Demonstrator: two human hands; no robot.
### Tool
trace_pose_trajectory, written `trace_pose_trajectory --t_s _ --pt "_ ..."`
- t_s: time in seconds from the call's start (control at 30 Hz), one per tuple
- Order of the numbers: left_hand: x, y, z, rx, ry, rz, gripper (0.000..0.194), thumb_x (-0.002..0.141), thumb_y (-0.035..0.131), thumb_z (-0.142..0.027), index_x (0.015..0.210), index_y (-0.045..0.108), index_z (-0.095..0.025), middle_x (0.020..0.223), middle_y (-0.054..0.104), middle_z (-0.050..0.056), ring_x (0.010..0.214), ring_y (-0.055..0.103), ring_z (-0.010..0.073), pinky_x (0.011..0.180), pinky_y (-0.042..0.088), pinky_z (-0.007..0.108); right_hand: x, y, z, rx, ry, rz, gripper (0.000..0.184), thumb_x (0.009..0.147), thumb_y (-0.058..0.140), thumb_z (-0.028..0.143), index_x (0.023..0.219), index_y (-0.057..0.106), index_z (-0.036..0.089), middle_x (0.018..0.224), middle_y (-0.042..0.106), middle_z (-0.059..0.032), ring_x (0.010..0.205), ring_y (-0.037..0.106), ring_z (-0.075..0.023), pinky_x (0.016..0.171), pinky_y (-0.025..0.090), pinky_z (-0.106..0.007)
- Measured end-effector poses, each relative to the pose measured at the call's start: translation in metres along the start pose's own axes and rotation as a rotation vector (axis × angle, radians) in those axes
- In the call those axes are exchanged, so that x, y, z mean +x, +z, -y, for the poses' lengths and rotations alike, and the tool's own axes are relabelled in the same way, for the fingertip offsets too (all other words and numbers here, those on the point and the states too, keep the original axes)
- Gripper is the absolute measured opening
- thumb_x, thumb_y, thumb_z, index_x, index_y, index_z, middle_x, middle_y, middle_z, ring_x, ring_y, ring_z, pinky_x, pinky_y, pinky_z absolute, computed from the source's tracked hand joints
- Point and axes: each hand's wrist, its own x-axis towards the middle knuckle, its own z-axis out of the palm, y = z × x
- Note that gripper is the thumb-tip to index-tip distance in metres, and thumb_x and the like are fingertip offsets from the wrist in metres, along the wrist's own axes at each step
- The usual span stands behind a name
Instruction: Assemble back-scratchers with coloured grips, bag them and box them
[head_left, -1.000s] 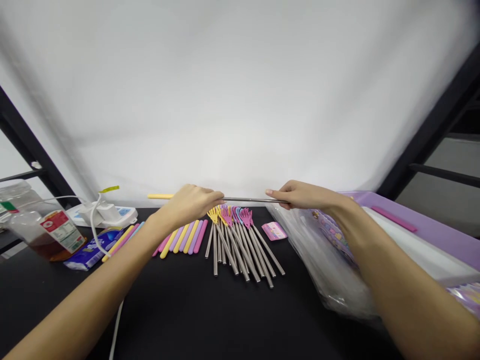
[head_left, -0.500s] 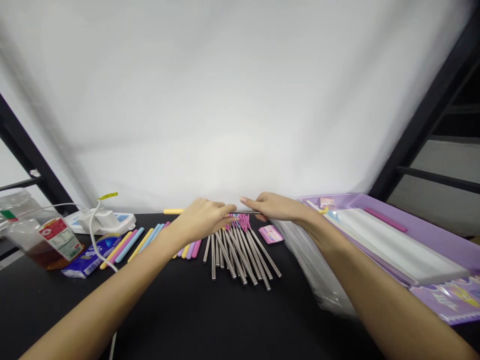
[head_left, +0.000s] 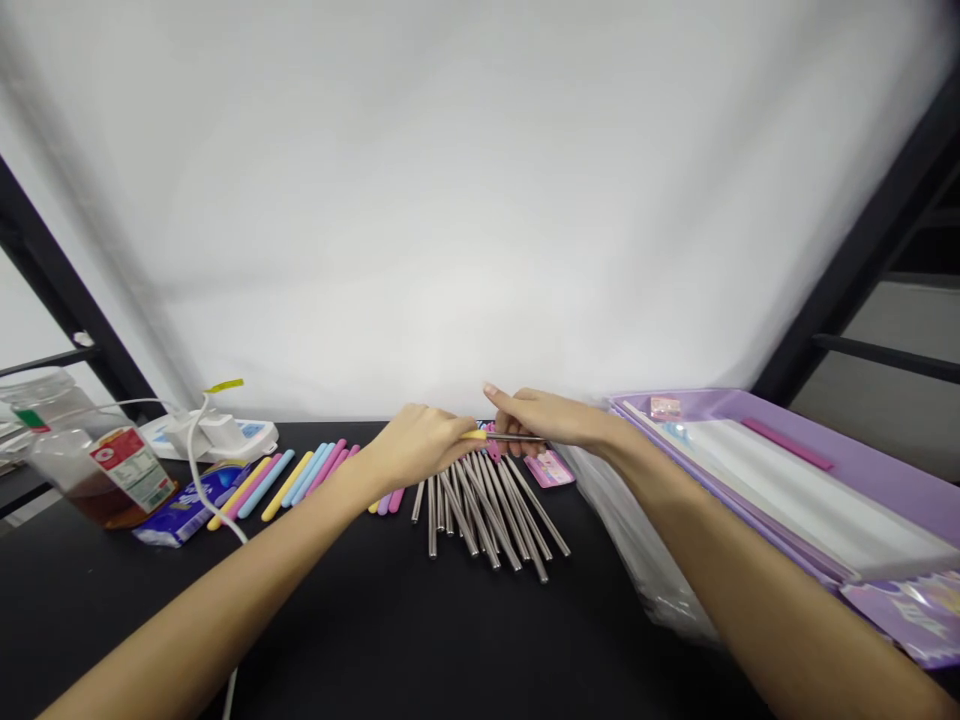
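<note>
My left hand (head_left: 420, 442) is closed around a yellow tube (head_left: 474, 434), whose tip shows past my fingertips on the right. From that tip a thin metal rod (head_left: 517, 437) runs in line to my right hand (head_left: 547, 416). My right fingers curl on the rod with the thumb lifted off it; whether the rod sits inside the tube cannot be made out. Below both hands a fanned pile of metal rods (head_left: 491, 505) with pink tops lies on the black table (head_left: 420, 640). Several pastel sticks (head_left: 319, 470) in yellow, blue and pink lie left of it, partly behind my left arm.
On the right stand a purple tray (head_left: 795, 425) holding white strips and a clear plastic bag (head_left: 637, 540). A pink card (head_left: 549, 468) lies beside the rods. Left are a jar (head_left: 105, 470), a blue packet (head_left: 187, 505), a power strip (head_left: 255, 440) and a white cable (head_left: 196, 470).
The yellow tube, which stuck out left of my left hand, now shows its tip on the right between my hands. The right fingers have curled lower around the rod. The view has shifted slightly.
</note>
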Motion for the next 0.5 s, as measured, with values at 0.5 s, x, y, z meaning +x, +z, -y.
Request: trace_pose_trajectory --t_s 0.5 --pt "-0.004 -0.002 0.011 -0.031 -0.047 -0.048 0.039 0.102 0.032 -0.045 0.088 0.057 -0.019 0.072 0.067 0.000 0.057 0.057 0.0138 0.053 0.021 0.026 -0.006 -0.018 -0.009 0.107 0.175 -0.227 0.081 0.088 0.019 0.078 0.073 0.063 0.012 0.055 0.064 -0.0116 0.037 0.042 -0.0109 0.043 0.035 -0.026"
